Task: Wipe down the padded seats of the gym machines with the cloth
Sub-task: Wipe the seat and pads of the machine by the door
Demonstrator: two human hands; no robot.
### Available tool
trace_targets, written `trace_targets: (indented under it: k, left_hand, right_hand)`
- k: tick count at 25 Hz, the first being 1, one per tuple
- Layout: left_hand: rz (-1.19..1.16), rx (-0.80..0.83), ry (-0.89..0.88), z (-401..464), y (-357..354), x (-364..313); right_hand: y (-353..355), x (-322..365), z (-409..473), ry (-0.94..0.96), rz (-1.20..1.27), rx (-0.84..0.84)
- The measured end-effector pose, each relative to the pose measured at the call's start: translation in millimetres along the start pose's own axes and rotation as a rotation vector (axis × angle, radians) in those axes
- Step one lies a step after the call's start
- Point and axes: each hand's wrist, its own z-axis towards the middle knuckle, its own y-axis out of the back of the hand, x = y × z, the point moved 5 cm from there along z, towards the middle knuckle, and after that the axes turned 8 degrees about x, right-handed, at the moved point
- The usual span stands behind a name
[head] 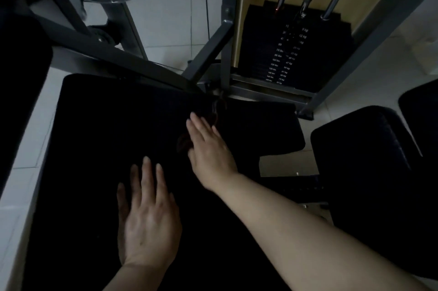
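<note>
A wide black padded seat [102, 129] fills the lower left of the head view. My left hand [148, 215] lies flat on it with straight, spread fingers. Further forward, my right hand [208, 148] presses flat with straight fingers on a dark reddish cloth [183, 143]. Only a small bit of the cloth shows at the hand's left edge and by the fingertips. The cloth lies near the seat's far right part, close to where the frame bars meet.
Grey steel frame bars [132, 63] cross just beyond the seat. A black weight stack [284, 53] with chrome guide rods stands behind. Another black pad [369, 160] sits at the right. The floor [166, 23] is pale tile.
</note>
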Motion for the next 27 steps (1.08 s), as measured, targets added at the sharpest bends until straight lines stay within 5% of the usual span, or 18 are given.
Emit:
trace_targets:
  k: [5, 8, 12, 20, 25, 27]
  left_hand:
    - [0.0, 0.051, 0.009, 5.0, -0.4, -1.0]
    - [-0.045, 0.063, 0.0, 3.8, 0.3, -2.4]
    - [-0.093, 0.042, -0.02, 2.1, 0.4, -2.4]
    - [-0.069, 0.002, -0.004, 3.5, -2.9, -3.8]
    - [-0.128, 0.004, -0.013, 3.4, -2.2, -2.5]
    - [-0.163, 0.029, -0.019, 2.6, -1.6, -0.2]
  right_hand:
    - [21.6, -7.2, 83.7, -0.097, 0.003, -0.033]
    - [3.2, 8.1, 12.2, -0.116, 0.078, -0.03]
    - [-24.9, 26.5, -95.7, 0.118, -0.042, 0.114]
    - [14.8, 9.4, 54.2, 0.043, 0.024, 0.033]
    - [3.8, 15.3, 7.7, 0.03, 0.176, 0.059]
    - [3.3, 15.6, -6.1, 0.022, 0.424, 0.111]
